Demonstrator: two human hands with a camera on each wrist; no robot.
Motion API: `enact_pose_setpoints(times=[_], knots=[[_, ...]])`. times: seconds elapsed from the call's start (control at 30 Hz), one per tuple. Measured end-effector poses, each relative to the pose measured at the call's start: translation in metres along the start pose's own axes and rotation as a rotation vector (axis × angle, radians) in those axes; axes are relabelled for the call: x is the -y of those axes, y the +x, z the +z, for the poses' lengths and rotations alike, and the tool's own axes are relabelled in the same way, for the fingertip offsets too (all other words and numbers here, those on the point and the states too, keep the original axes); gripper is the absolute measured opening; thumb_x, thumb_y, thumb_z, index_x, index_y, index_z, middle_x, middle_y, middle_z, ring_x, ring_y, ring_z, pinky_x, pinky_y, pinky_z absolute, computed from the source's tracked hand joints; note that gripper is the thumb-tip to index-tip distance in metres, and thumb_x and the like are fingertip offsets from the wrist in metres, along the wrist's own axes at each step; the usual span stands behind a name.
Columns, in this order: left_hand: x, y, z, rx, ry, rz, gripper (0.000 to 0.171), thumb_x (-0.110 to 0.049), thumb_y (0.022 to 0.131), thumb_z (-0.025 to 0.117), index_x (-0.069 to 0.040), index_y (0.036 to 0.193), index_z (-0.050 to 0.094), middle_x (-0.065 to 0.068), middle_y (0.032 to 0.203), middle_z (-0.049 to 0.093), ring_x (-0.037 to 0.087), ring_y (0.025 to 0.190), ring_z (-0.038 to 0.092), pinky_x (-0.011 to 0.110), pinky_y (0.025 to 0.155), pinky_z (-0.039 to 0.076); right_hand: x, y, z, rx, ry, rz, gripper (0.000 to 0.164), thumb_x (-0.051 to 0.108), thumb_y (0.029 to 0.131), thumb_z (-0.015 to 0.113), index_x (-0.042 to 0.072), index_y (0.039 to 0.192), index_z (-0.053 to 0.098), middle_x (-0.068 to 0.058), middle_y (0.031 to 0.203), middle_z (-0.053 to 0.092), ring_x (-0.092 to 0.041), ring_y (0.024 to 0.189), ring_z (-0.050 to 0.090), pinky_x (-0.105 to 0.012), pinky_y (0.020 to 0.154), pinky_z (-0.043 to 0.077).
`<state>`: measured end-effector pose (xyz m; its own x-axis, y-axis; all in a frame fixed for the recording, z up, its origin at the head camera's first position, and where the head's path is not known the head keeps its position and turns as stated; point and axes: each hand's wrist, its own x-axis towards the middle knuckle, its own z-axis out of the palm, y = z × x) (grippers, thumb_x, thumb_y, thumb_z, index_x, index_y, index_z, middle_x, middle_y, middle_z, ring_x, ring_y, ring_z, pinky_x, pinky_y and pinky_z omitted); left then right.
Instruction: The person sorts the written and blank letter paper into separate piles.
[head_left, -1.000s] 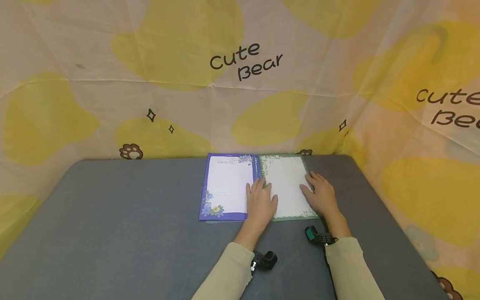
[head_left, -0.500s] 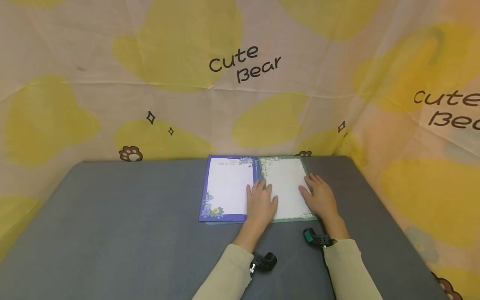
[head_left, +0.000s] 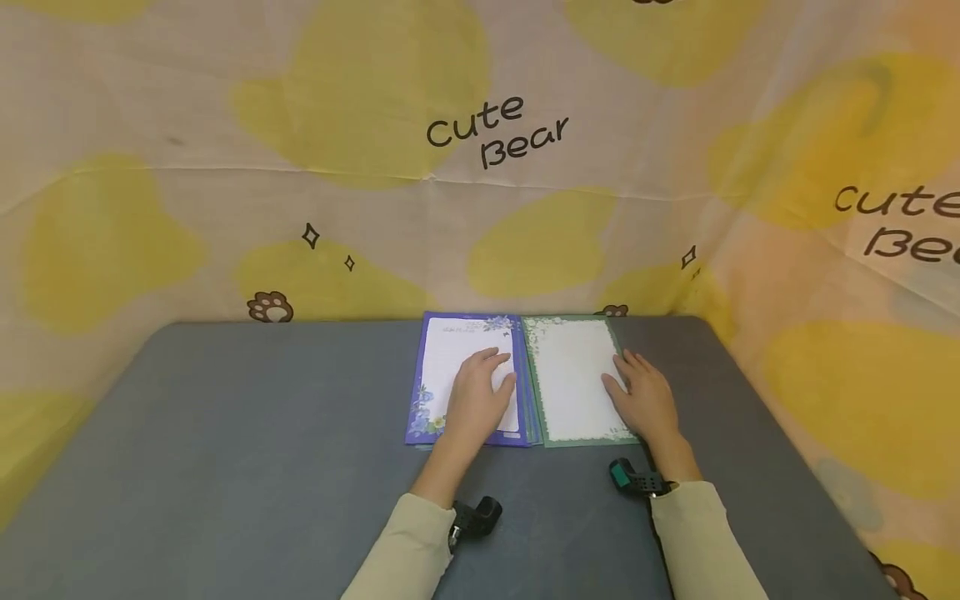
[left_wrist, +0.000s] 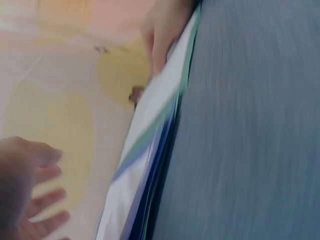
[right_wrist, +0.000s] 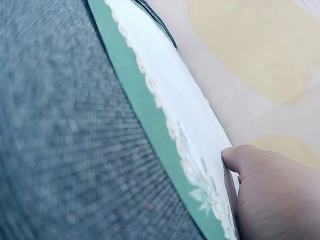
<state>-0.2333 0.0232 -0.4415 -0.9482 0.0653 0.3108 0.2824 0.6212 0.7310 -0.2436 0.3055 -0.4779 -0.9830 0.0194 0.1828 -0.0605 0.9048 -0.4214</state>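
Since my left grip (head_left: 476,398) has moved from the fold (head_left: 529,392) to over the purple page (head_left: 437,358), fingers apart, holding nothing, only my right grip (head_left: 647,402), fingers loosely straight, seems to steady the booklet's (head_left: 543,421) green page (head_left: 573,379) on the bench (head_left: 300,458).

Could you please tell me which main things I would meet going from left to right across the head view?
Brown paw print on the backdrop → purple-bordered floral page → green-bordered floral page → right hand at that page's outer edge → cut-off "cute" lettering at the picture's right edge.
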Motion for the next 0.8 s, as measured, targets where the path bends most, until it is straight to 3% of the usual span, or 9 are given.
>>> enact_pose_setpoints(times=[0.2, 0.3, 0.4, 0.53, 0.8], knots=[[0.033, 0.006, -0.041, -0.109, 0.041, 0.026, 0.024, -0.016, 0.093, 0.069, -0.01, 0.115, 0.077, 0.009, 0.126, 0.072, 0.033, 0.122, 0.063, 0.049, 0.106, 0.049, -0.002, 0.002, 0.001, 0.003, -0.008, 0.002, 0.057, 0.035, 0.104, 0.053, 0.0, 0.148, 0.048, -0.026, 0.157, 0.04, -0.046, 0.149, 0.032, -0.065, 0.121, 0.024], [0.051, 0.007, -0.059, -0.112, 0.056, -0.028, 0.026, -0.016, 0.093, 0.069, -0.01, 0.118, 0.075, 0.011, 0.129, 0.07, 0.036, 0.124, 0.062, 0.052, 0.108, 0.047, -0.003, 0.001, 0.0, -0.003, -0.011, 0.002, 0.056, 0.033, 0.103, 0.054, 0.0, 0.147, 0.049, -0.027, 0.157, 0.041, -0.046, 0.149, 0.032, -0.066, 0.12, 0.024], [0.07, 0.005, -0.072, -0.12, 0.048, -0.125, 0.033, -0.017, 0.093, 0.07, -0.009, 0.125, 0.071, 0.012, 0.128, 0.07, 0.036, 0.118, 0.063, 0.052, 0.101, 0.05, -0.003, 0.001, -0.001, 0.002, -0.006, 0.003, 0.056, 0.033, 0.103, 0.054, -0.001, 0.148, 0.049, -0.027, 0.157, 0.04, -0.047, 0.148, 0.032, -0.066, 0.12, 0.023], [0.089, 0.002, -0.079, -0.12, 0.023, -0.214, 0.042, -0.022, 0.094, 0.07, -0.008, 0.134, 0.064, 0.012, 0.123, 0.072, 0.03, 0.102, 0.065, 0.047, 0.087, 0.054, -0.003, 0.001, -0.001, 0.009, 0.002, 0.003, 0.057, 0.034, 0.103, 0.054, 0.0, 0.148, 0.048, -0.027, 0.157, 0.04, -0.047, 0.149, 0.031, -0.067, 0.12, 0.023], [0.107, 0.0, -0.076, -0.096, -0.047, -0.253, 0.05, -0.041, 0.105, 0.052, -0.008, 0.143, 0.056, 0.012, 0.12, 0.073, 0.028, 0.095, 0.066, 0.044, 0.082, 0.052, -0.003, 0.002, -0.002, 0.015, 0.008, 0.0, 0.056, 0.032, 0.104, 0.053, -0.002, 0.148, 0.048, -0.028, 0.157, 0.04, -0.048, 0.148, 0.031, -0.068, 0.119, 0.022]])
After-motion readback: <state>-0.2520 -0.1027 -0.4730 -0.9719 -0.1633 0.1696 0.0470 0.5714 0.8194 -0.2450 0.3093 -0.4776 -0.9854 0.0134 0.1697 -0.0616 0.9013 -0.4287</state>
